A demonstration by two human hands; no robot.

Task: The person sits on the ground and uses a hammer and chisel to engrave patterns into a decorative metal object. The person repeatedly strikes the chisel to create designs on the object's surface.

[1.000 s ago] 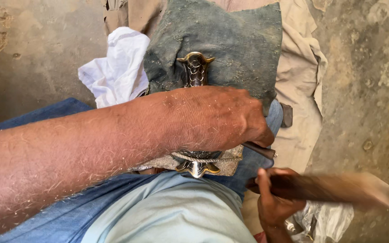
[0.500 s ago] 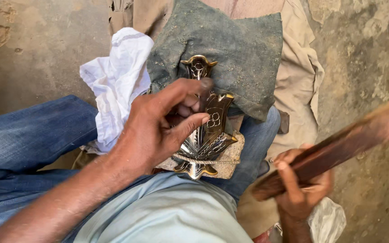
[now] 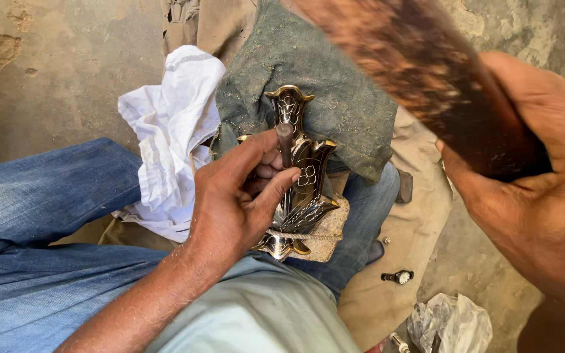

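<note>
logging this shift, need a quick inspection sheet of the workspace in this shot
surface: bare concrete floor, dusty; grey-green cloth spread over tan fabric
job's things: ornate brass piece resting on the lap; thin metal punch upright on it; dark wooden mallet raised, blurred
clutter: crumpled white cloth; wristwatch; clear plastic bag
grippers: left hand pinches the punch; right hand grips the mallet
cables: nothing seen
surroundings: blue jeans; no other people seen
</note>
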